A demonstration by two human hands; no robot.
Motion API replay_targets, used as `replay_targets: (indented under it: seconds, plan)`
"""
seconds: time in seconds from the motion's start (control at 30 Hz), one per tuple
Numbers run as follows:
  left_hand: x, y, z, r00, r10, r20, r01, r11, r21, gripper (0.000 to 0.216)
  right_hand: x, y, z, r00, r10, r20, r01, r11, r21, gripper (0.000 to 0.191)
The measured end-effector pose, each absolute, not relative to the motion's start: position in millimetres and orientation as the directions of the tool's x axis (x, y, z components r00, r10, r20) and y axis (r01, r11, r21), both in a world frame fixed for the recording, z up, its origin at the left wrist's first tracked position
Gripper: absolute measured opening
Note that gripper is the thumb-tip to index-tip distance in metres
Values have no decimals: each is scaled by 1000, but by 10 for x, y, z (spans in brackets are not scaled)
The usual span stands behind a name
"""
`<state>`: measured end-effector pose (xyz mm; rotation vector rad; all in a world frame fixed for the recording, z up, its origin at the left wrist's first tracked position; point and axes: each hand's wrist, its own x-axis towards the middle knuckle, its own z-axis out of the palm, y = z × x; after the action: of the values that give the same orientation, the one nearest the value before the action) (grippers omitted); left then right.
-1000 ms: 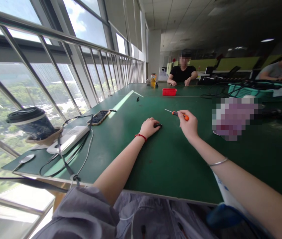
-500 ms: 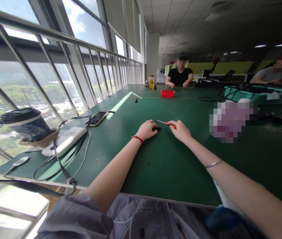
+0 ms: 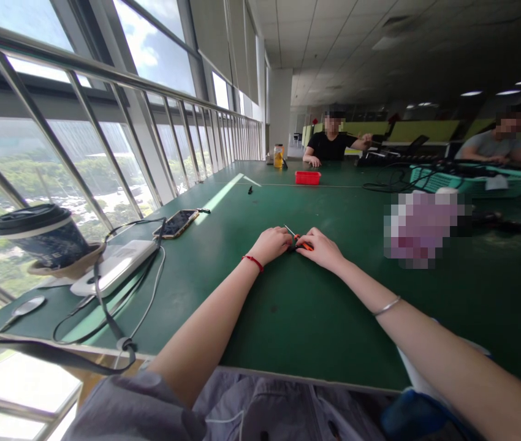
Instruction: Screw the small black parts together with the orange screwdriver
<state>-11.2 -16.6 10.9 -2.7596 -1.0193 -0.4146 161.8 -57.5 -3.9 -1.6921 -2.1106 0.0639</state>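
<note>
Over the middle of the green table (image 3: 260,306), my left hand (image 3: 271,243) is closed on a small black part (image 3: 291,248), mostly hidden by the fingers. My right hand (image 3: 322,249) grips a screwdriver (image 3: 305,245) with an orange and black handle. Its thin metal shaft points up and to the left, past the fingertips of my left hand. Both hands are close together, and the right fingertips are at the black part; whether they touch it I cannot tell.
On the left are a lidded paper cup (image 3: 42,236), a white device (image 3: 113,268) with cables and a phone (image 3: 176,224). Farther off are a small black piece (image 3: 250,190), a red tray (image 3: 308,177), a jar (image 3: 278,156) and a teal basket (image 3: 476,184). Two people sit beyond.
My right hand has moved left and slightly nearer, up to my left hand, turning the screwdriver so its shaft points more upward. A person across the table has raised one hand.
</note>
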Motion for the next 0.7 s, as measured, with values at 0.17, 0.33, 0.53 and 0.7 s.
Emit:
replay_targets:
  seconds: [0.17,0.33,0.53,0.7]
  plan:
    - [-91,-180,116,738,588,331,646,-758,-95,23,1615,-582,-45,-167,932,320,910,271,-314,22]
    - [-191,-129,67,552,729,404,703,-668,246,15,1617,-583,-41,-167,933,319,908,271,-318,15]
    - [-236,-37,8,463,784,414,523,-618,587,16,1611,-565,-22,-183,929,322,910,284,-301,14]
    - [-229,-25,-37,506,772,385,512,-628,586,16,1605,-550,-22,-191,928,320,911,289,-294,14]
